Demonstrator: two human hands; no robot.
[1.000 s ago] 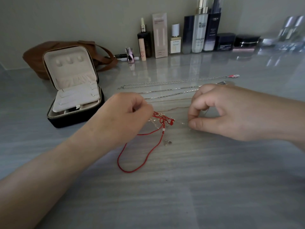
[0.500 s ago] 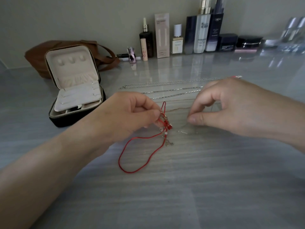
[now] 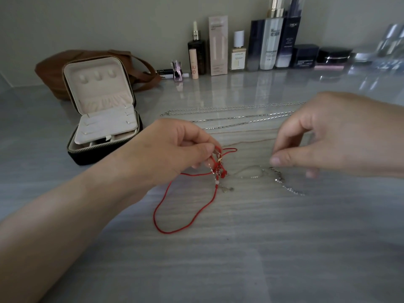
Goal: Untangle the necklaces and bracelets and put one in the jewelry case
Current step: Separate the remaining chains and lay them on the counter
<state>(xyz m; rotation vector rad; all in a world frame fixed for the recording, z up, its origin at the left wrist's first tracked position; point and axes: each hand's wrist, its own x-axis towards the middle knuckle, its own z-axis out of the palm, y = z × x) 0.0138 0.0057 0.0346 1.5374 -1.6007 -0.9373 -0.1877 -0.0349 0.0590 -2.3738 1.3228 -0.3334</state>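
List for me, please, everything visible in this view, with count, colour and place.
red cord bracelet with beads: one, red, table centre
fine silver bead chain: one, silver, on table right of the bracelet
long silver link chains: three strands visible, silver, laid straight farther back
black zipped jewelry case: one, cream lining, open, left
brown leather bag: one, brown, behind case
cosmetic bottles, boxes and jars: many, mixed, along wall
grey veined tabletop: one, grey
left hand: pinches bracelet's beaded end
right hand: thumb and forefinger close; hold unclear
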